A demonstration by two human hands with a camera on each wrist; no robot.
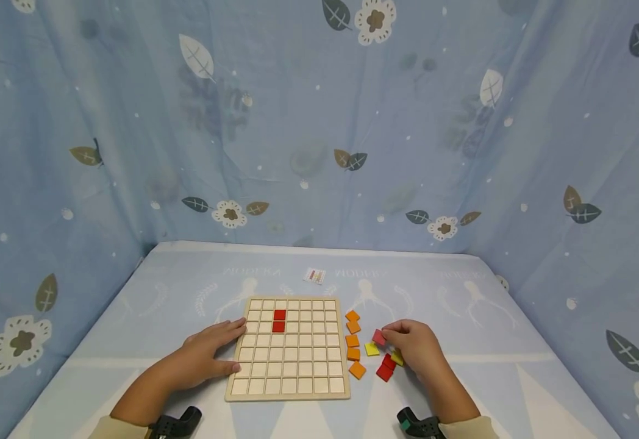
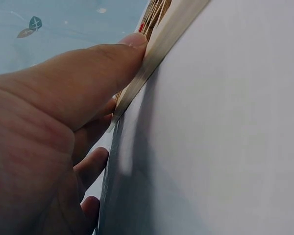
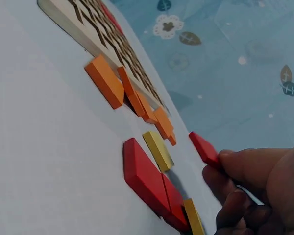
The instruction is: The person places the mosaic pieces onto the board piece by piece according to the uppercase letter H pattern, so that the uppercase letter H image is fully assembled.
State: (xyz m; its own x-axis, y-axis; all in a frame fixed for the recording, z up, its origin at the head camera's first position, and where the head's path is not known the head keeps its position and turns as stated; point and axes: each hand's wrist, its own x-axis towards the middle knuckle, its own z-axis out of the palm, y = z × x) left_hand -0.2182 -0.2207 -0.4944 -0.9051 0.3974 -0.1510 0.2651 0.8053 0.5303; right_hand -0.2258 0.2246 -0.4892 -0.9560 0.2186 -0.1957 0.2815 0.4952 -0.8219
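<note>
A wooden grid board [image 1: 297, 353] lies on the table, with two red tiles [image 1: 278, 327] in neighbouring cells of one column near its far side. My left hand [image 1: 207, 353] rests against the board's left edge; in the left wrist view the thumb [image 2: 108, 63] touches the rim and the fingers are fairly straight. To the right of the board, my right hand [image 1: 415, 347] pinches a red tile [image 3: 204, 148] between thumb and finger, raised off the table. Below it lie two red tiles [image 3: 144, 176] and two yellow tiles [image 3: 158, 151], one partly hidden by the hand.
Several orange tiles [image 1: 353, 341] form a loose column along the board's right edge. A small printed card [image 1: 315, 276] lies beyond the board. A patterned blue curtain [image 1: 319, 134] encloses the table's back and sides.
</note>
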